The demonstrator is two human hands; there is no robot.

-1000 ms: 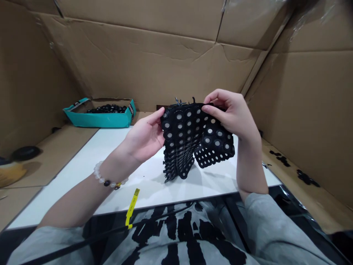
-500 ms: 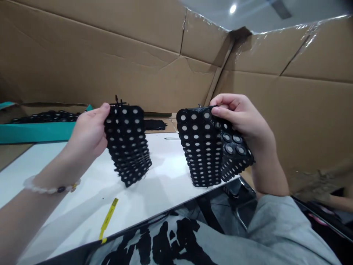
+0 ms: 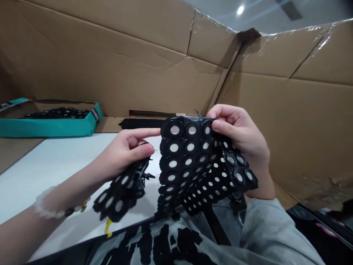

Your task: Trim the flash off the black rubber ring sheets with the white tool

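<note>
My right hand (image 3: 241, 141) pinches the top edge of a large black sheet of joined rubber rings (image 3: 173, 162) between thumb and fingers. This sheet hangs down folded, with white showing through its round holes. Under my left hand (image 3: 125, 151), a smaller black ring sheet (image 3: 122, 193) dangles at a tilt, its upper edge gripped and partly hidden by the thumb. Loose thin black strips stick out from that smaller piece. My left index finger stretches out and touches the left upper edge of the large sheet.
A teal cardboard box (image 3: 55, 128) holding more black ring pieces stands at the far left. Behind the hands, a flat black strip (image 3: 143, 123) lies near the cardboard wall (image 3: 138, 73). A yellow tag (image 3: 108, 225) sits at the front edge of the white table (image 3: 68, 165).
The view has swung right. One second ago both hands were at one black bundle; then the pieces were held apart. Now my left hand has come back right, its piece turned downward.
</note>
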